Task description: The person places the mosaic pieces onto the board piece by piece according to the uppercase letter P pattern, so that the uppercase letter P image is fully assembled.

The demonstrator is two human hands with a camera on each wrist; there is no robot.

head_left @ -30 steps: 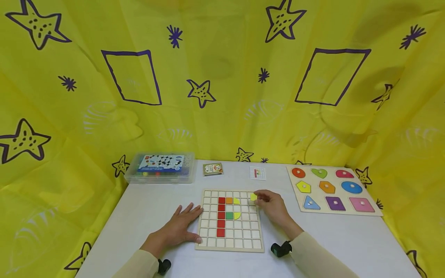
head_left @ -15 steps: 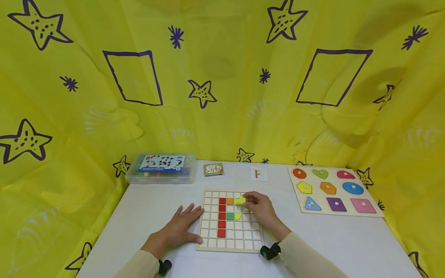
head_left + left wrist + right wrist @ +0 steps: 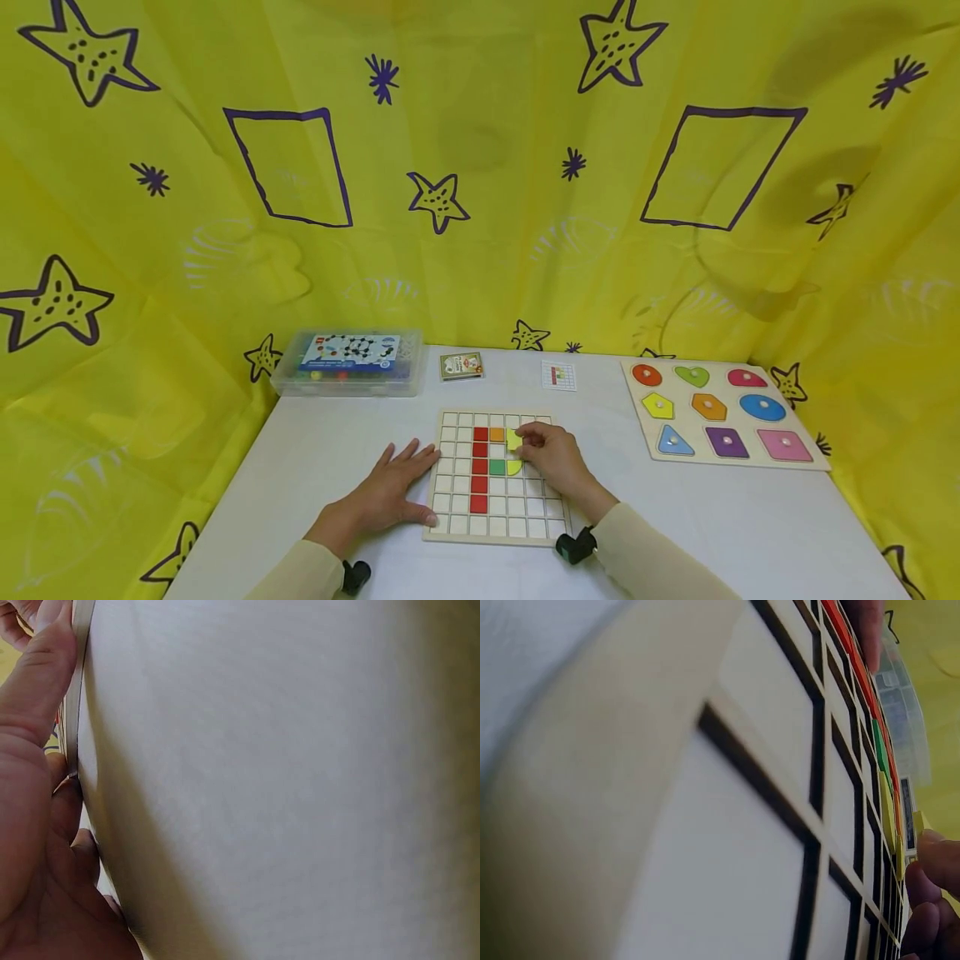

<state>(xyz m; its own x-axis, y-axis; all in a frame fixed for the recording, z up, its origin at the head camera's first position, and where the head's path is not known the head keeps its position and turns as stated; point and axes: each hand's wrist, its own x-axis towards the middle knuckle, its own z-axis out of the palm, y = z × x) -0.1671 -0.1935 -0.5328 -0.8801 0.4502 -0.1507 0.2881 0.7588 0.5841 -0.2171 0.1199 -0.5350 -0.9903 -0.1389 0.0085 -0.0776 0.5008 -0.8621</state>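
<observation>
**Yellow tile held over grid board**

A yellow tile point(image 3: 514, 439) is pinched between the fingertips of the right hand point(image 3: 551, 462), as seen from the head camera. The tile is held just over the upper rows of the wooden grid board point(image 3: 497, 533), directly right of an orange tile point(image 3: 497, 434) and just above a yellow quarter-round piece point(image 3: 513, 467). A green tile point(image 3: 497, 467) and a column of red tiles point(image 3: 479, 468) are set in the board to the left of the fingertips. The left hand point(image 3: 386, 493) is laid flat on the white table point(image 3: 315, 458), fingers spread and straight, the fingertips touching the board's left edge. Well beyond the fingers, a clear plastic box point(image 3: 347, 363), a small card pack point(image 3: 460, 366) and a pattern card point(image 3: 557, 375) are seen; a shape puzzle board point(image 3: 817, 454) lies well off to the right of the right hand.

From the left wrist camera, the thumb and palm of the left hand point(image 3: 37, 825) are shown pressed beside the board's thin edge point(image 3: 75, 712), with bare tabletop filling the rest.

From the right wrist camera, the board's squares point(image 3: 727, 847) are seen at a shallow angle. Curled fingers point(image 3: 930, 892) are visible at the lower right, closed on the yellow tile's edge point(image 3: 918, 822).
</observation>
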